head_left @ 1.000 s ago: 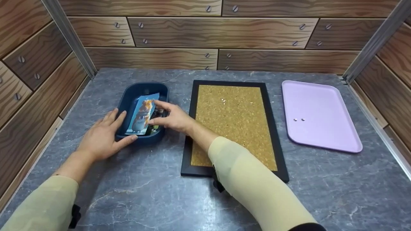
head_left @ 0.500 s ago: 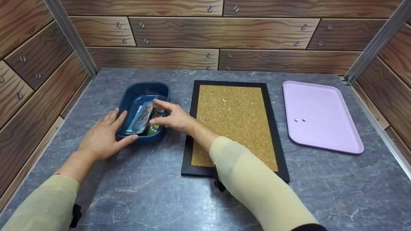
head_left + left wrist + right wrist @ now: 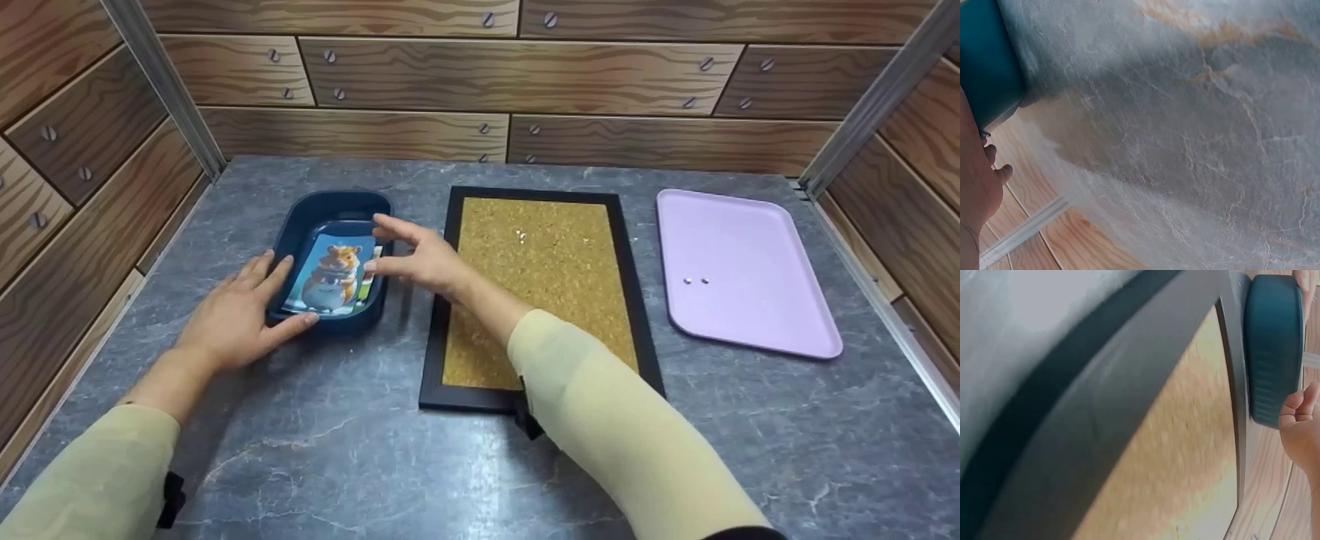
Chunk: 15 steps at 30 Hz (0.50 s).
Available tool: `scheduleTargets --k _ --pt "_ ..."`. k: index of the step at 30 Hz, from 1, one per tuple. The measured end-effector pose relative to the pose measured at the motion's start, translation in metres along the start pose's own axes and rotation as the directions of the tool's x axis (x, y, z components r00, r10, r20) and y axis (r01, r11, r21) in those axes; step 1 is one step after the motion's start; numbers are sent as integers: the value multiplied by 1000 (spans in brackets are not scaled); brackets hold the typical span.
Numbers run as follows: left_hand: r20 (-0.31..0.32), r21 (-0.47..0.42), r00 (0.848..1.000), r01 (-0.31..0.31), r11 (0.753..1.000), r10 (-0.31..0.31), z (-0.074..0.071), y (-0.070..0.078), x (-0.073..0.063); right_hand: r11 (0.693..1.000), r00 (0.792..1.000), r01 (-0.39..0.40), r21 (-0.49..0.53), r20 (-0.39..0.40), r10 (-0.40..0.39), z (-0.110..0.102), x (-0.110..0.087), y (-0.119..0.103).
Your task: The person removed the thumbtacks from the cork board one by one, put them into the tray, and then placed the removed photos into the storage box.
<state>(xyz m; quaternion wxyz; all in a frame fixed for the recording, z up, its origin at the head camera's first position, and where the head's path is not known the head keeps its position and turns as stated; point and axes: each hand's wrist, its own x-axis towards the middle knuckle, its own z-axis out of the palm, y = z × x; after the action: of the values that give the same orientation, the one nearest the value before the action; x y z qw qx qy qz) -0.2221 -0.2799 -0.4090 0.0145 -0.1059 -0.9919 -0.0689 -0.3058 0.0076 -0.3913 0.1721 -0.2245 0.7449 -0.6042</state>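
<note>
A dark blue box [image 3: 351, 324] with rounded corners stands on the left of the table. Inside it, a picture card [image 3: 330, 279] showing a hamster lies on top of other cards, whose edges show at its right side. My left hand [image 3: 229, 319] rests against the box's left and front rim, fingers spread and thumb along the front edge. Over the right rim is my right hand [image 3: 427, 259], thumb and index finger apart with nothing between them. In the right wrist view, the right hand [image 3: 1300, 430] appears beside the box wall [image 3: 1275, 349].
A cork board [image 3: 540, 292] in a black frame lies flat at the middle, under my right forearm. To the right lies a lilac tray [image 3: 750, 277] bearing two small shiny studs [image 3: 696, 281]. Wood-patterned walls [image 3: 517, 75] close off the back and sides.
The hamster card, tilted up at my right fingers before, now lies flat in the box. My right hand has let go and shifted slightly right and away. The left hand stays put.
</note>
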Motion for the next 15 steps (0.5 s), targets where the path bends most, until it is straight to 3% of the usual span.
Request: scheduleTargets --k 9,15 --pt "52 10 999 8 1000 -9 -14 -1 4 1000 998 13 23 -62 -12 -35 -7 -4" --pt "19 43 1000 -14 999 14 -25 8 15 992 993 24 -123 -110 -37 -69 -19 -5"
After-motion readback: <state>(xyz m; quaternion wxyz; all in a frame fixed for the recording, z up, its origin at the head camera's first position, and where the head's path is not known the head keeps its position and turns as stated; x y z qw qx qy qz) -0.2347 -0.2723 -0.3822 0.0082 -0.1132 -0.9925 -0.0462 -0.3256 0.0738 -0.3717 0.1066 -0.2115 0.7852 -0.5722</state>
